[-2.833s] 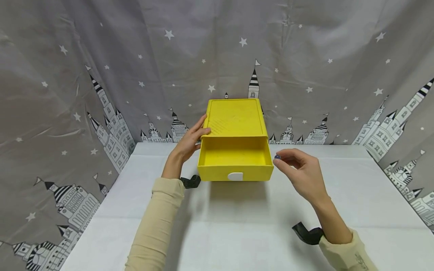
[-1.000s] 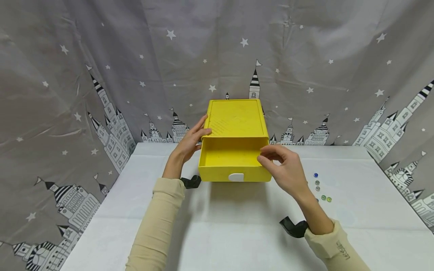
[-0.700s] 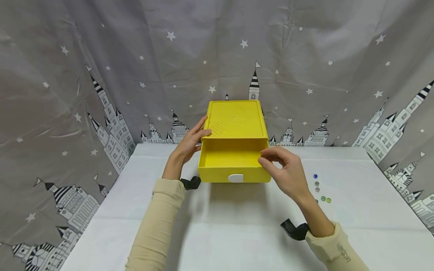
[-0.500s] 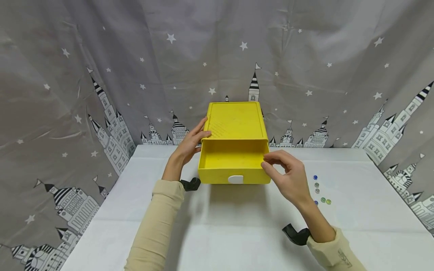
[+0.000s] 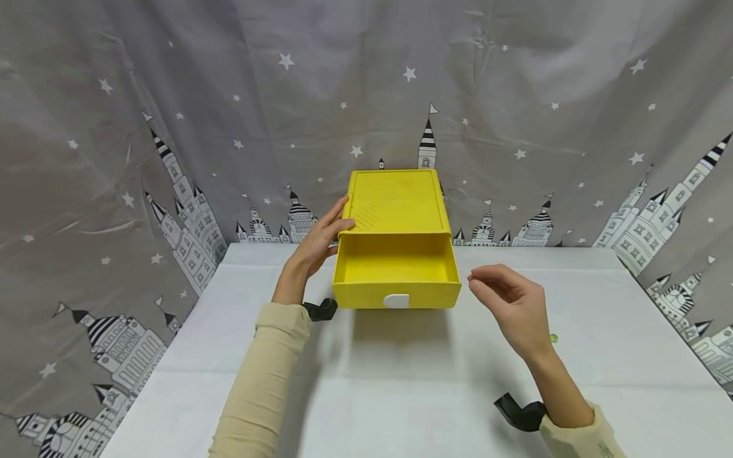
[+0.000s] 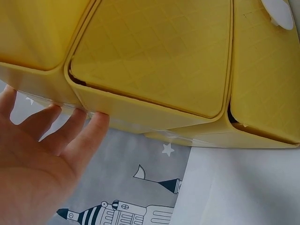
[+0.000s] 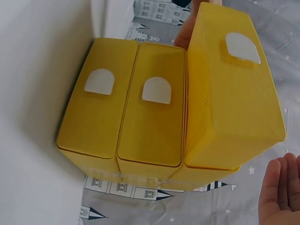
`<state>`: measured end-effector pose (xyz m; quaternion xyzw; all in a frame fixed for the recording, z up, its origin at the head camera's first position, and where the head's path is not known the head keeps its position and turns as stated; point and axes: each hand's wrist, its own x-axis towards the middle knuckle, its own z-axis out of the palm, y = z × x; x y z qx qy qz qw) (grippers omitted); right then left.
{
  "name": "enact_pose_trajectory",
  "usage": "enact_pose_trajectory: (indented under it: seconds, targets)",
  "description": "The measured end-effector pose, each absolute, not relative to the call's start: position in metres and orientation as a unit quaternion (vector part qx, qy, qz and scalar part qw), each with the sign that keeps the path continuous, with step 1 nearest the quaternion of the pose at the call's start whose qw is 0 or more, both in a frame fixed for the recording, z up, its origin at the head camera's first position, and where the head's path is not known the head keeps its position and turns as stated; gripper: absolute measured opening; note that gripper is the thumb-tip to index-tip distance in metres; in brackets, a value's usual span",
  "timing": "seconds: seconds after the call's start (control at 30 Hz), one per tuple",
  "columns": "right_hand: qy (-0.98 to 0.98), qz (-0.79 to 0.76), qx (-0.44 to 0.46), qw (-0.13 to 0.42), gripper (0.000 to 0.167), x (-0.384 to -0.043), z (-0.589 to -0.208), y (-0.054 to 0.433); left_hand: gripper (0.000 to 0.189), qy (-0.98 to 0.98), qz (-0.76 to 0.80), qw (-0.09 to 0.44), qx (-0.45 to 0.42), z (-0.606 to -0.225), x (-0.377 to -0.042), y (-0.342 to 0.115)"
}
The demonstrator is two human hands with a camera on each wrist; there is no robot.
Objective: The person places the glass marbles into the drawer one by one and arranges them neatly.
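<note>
A yellow drawer unit (image 5: 396, 200) stands mid-table with its top drawer (image 5: 366, 295) pulled out toward me. That drawer has a white handle (image 5: 396, 301), and no object shows inside it. My left hand (image 5: 314, 249) rests against the unit's left side; in the left wrist view its straight fingers (image 6: 93, 133) touch the yellow wall. Right of the drawer and apart from it, my right hand (image 5: 518, 312) hovers with loosely bent fingers; nothing shows at its fingertips. Beside its wrist lies a greenish glass bead (image 5: 553, 338), while the hand covers the table where others lay.
Two lower drawers (image 7: 150, 126), pushed in, show white handles in the right wrist view. A white cloth (image 5: 401, 407) covers the table. Behind the unit hangs a grey curtain (image 5: 258, 76) with stars and castles.
My right hand earlier pinched a dark blue bead beside the drawer, then reached over the drawer's right side. Now it has drawn back right without a visible bead. My left hand stays put.
</note>
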<state>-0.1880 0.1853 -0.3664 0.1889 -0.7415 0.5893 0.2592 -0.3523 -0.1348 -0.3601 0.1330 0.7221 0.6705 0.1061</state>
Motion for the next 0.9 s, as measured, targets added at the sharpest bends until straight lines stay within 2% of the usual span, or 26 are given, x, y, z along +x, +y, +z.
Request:
enact_pose_trajectory:
  seconds: [0.23,0.9]
  targets:
    - [-0.75,0.598,0.164,0.232,0.015,-0.186,-0.37,0.192,0.07,0.72,0.675,0.105,0.121,-0.363,-0.354,-0.137]
    - [-0.787,0.577,0.074,0.207,0.019,-0.174,-0.402,0.229,0.069,0.719,0.675,0.103,0.13,-0.362,-0.353,-0.135]
